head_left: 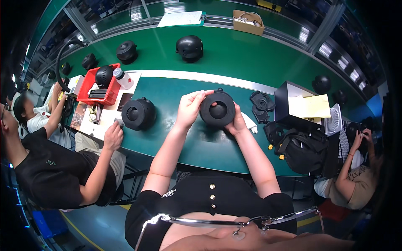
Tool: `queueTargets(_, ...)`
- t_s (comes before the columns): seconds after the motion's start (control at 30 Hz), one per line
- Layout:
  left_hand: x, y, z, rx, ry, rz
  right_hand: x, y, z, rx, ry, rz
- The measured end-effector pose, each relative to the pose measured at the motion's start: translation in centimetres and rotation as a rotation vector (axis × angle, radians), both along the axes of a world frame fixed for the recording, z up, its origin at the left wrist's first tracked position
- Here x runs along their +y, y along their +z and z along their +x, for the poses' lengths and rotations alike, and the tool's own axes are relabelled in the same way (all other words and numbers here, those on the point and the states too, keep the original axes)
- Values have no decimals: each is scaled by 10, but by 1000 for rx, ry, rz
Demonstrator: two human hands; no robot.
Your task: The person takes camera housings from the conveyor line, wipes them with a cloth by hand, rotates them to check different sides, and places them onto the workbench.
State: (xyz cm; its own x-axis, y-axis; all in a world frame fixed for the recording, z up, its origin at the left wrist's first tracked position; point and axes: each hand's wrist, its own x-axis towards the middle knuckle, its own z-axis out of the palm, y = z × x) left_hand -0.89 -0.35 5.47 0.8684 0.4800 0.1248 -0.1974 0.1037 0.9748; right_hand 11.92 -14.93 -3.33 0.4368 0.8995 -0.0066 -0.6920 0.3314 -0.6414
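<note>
Between my hands I hold a black round housing (218,110) above the table, its ring-shaped face with a round recess turned toward me. My left hand (191,108) grips its left edge, thumb and fingers near the top. Around its lower right side curls my right hand (238,121), with part of the fingers hidden behind. A similar black housing (139,113) stands on the green table (188,146) to the left. Just beyond my right hand lies a white cloth or glove (250,123). Flat black moulded parts (262,104) rest to its right.
A red bin (112,93) and a white bottle (123,78) sit at left, near a co-worker's hand (113,136). More black housings (189,48) stand on the green belt behind. At right are a black box (281,102), a white fan (333,119) and a black backpack (303,148).
</note>
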Motion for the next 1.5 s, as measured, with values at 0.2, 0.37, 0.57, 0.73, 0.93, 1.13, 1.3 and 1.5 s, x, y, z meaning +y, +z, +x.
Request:
queueTargets(0.2, 5, -8, 9, -70, -39, 72, -3, 3, 7, -21, -14, 12)
queueTargets(0.37, 21, -13, 29, -73, 86, 73, -2, 10, 34, -16, -135, -33)
queueTargets(0.57, 109, -83, 110, 147, 561, 223, 15, 61, 151, -953, -870, -482)
queueTargets(0.73, 167, -86, 167, 210, 973, 207, 22, 71, 215, -1838, -1098, -1035)
queueTargets(0.93, 238, -95, 174, 48, 1080, -52, 49, 62, 194, -1928, -814, -1336)
queueTargets(1.13, 184, -105, 156, -126, 782, -257, 62, 33, 150, -1449, -773, -487)
queueTargets(1.3, 110, -133, 112, -297, -44, -644, 81, 27, 121, -647, -571, -261)
queueTargets(1.5, 29, -58, 85, 59, 101, -726, 55, 46, 81, -132, -78, 42)
